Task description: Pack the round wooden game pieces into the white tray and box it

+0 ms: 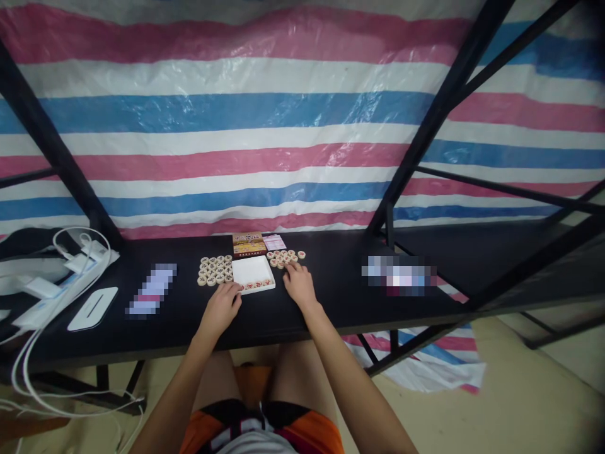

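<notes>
L hand (222, 308) was held half-curled at front L corner of tray (249, 270); R hand (300, 287), part-open, was placed by red pcs (286, 259); grip in either couldn't be told.

From here I see a glossy plastic sheet (246, 113), striped red, white and blue, hanging wrinkled behind the long black tabletop (345, 265) and catching the light in pale glints. A dark post (51, 146) stands at the left and a second black post (432, 126) at the right, with slimmer braces (515, 53) running off it. Below, more striped sheeting (454, 356) shows against the dull yellowish floor (425, 422).
</notes>
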Action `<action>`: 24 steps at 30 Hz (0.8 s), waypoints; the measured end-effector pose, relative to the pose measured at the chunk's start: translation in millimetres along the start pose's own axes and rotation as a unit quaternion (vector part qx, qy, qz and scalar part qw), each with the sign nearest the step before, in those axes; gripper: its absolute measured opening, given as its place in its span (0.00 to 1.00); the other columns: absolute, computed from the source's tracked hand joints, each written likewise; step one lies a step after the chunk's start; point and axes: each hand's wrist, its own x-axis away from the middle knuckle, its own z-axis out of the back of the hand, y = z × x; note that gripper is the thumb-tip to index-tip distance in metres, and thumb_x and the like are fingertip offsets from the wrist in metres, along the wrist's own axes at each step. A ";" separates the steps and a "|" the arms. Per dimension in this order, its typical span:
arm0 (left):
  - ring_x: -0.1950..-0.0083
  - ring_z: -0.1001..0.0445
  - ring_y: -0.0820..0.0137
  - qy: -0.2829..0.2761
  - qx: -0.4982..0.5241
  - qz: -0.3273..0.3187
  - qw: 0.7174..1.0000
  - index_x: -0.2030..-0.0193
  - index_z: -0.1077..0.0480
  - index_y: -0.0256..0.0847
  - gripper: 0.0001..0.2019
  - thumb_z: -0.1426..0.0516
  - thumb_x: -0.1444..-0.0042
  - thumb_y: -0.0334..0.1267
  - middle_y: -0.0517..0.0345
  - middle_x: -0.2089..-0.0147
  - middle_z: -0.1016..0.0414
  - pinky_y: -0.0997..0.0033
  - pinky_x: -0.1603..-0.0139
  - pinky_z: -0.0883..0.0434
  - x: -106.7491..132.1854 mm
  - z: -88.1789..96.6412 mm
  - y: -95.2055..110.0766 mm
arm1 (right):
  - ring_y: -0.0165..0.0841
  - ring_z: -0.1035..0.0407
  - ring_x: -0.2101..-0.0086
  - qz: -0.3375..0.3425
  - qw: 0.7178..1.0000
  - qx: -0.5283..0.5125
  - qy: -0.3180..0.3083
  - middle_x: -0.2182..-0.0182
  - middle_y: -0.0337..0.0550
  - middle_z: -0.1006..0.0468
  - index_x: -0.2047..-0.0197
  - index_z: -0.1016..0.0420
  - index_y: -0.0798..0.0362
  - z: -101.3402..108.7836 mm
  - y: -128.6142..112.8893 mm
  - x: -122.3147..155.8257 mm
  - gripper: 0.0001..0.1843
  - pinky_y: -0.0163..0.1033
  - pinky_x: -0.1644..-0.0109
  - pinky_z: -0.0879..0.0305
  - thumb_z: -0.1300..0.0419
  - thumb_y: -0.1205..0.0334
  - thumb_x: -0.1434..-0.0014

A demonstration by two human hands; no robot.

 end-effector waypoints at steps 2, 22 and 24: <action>0.52 0.30 0.63 -0.002 0.005 0.004 1.000 0.53 0.31 0.39 0.11 0.51 0.40 0.32 0.52 0.55 0.27 0.61 0.49 0.31 0.2 -0.1 -0.1 | 0.40 0.39 0.52 0.006 1.000 0.013 -0.014 0.48 0.51 0.31 0.47 0.31 0.52 -5.6 1.9 2.9 0.19 0.42 0.52 0.41 0.51 0.65 0.40; 0.52 0.29 0.64 -0.012 0.011 0.004 1.000 0.55 0.29 0.40 0.11 0.50 0.41 0.32 0.52 0.54 0.28 0.63 0.49 0.30 0.4 -0.6 -0.7 | 0.38 0.36 0.63 -0.038 0.998 -0.005 0.048 0.63 0.51 0.29 0.63 0.30 0.55 -8.0 6.1 8.2 0.06 0.40 0.61 0.42 0.47 0.67 0.45; 0.52 0.29 0.64 -0.012 0.013 0.007 1.000 0.55 0.29 0.40 0.11 0.50 0.41 0.32 0.52 0.54 0.28 0.63 0.50 0.30 0.5 -1.1 -1.0 | 0.37 0.36 0.65 -0.033 0.998 -0.003 0.051 0.65 0.49 0.29 0.65 0.31 0.55 -7.8 5.0 7.7 0.05 0.39 0.61 0.41 0.47 0.67 0.45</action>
